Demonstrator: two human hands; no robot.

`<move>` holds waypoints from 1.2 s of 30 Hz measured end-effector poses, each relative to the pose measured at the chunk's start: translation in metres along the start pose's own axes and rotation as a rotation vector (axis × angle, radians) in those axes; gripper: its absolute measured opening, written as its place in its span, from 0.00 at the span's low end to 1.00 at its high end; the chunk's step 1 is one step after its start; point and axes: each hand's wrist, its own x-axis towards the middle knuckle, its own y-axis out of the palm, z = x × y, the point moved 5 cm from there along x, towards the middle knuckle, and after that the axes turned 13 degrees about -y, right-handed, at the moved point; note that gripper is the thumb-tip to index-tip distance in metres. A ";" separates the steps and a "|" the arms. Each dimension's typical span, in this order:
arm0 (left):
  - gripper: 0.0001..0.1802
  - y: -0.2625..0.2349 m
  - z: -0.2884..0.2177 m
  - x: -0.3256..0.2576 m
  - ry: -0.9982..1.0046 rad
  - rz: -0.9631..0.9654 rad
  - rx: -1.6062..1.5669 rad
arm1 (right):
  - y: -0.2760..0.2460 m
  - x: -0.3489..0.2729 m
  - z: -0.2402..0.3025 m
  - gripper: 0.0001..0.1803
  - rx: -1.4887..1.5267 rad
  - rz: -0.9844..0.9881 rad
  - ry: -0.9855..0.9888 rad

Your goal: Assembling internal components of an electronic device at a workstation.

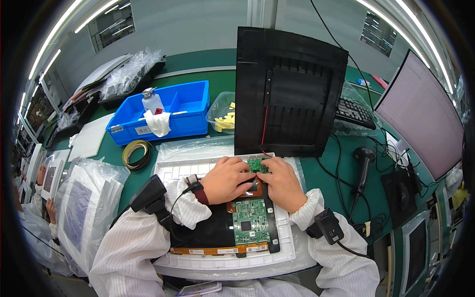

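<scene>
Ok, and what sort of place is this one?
Probably an electronics assembly or repair workshop: an exposed green circuit board in front of the person, a handheld scanner near a monitor, and a blue divided bin on the bench.

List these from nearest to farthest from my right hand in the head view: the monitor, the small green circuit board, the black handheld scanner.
From your right hand:
1. Small green circuit board: right beside it, on its left.
2. Black handheld scanner: off to its right.
3. Monitor: farthest, beyond the scanner toward the picture's right edge.
</scene>
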 end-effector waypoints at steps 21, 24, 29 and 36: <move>0.04 -0.144 0.174 -0.145 -0.711 -0.418 0.318 | -0.009 0.003 0.002 0.05 0.077 -0.131 0.013; 0.03 -0.138 0.189 -0.151 -0.733 -0.465 0.334 | -0.010 0.004 0.003 0.06 0.088 -0.136 0.003; 0.04 -0.110 0.183 -0.112 -0.526 -0.451 0.553 | -0.011 0.001 0.002 0.05 0.090 -0.134 -0.004; 0.06 -0.074 0.210 -0.075 -0.815 -0.186 0.775 | -0.011 0.002 0.004 0.06 0.108 -0.134 -0.016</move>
